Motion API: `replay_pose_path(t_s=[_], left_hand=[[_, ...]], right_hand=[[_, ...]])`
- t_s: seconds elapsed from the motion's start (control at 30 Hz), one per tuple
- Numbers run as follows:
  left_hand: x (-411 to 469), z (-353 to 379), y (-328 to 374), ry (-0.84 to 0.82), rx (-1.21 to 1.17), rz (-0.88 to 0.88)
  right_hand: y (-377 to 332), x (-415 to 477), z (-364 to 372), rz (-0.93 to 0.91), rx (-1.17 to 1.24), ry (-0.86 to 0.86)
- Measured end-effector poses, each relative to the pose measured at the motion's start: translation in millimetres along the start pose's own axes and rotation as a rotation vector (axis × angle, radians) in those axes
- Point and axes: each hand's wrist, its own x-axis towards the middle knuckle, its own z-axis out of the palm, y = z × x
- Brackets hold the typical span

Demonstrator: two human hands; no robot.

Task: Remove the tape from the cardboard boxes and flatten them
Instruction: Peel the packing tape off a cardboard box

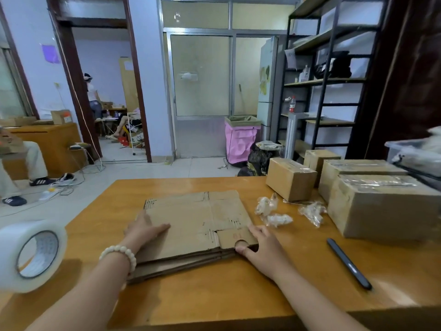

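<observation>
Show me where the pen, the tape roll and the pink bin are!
pen (349,263): head view, middle of its dark barrel.
tape roll (14,247): head view, white outer side of the roll.
pink bin (241,144): head view, front of the pink bag.

Small packing / stock rm, prob. a converted flat, not a shop front. I'm at a wooden table (214,295) w/ taped boxes (381,206) grouped at my right, flat cardboard (191,223) in front, a big tape roll (33,254) at my left, plus tape scraps (274,211) and a pen (348,263). Black metal shelves (329,80) on the right hold bottles and bags. A fridge (267,80) stands beside frosted sliding doors (200,75), w/ a pink-lined bin (241,139) nearby. Tiled floor w/ loose cables (71,185). A doorway (112,91) at left opens to a 2nd rm: one person standing, one seated, more cardboard.
</observation>
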Motion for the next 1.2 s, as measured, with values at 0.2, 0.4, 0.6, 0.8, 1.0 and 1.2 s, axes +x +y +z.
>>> replay_pose_path(t_s=[0.2,0.4,0.6,0.8,1.0,1.2], left_hand=[[9,3,0,-0.1,0.217,0.088],[-14,18,43,-0.022,0.481,0.248],[-27,42,40,-0.049,0.618,0.3],[-28,42,44,-0.065,0.606,0.283],[-28,41,41,-0.065,0.603,0.276],[-31,42,42,-0.05,0.584,0.283]], right_hand=[[4,0,5,0.021,0.043,-0.005],[9,16,-21,-0.039,0.046,0.299],[54,115,-95,0.238,0.009,0.599],[90,170,-102,0.45,-0.049,0.371],[96,171,-89,0.386,-0.14,0.505],[87,150,-96,0.28,-0.055,0.638]])
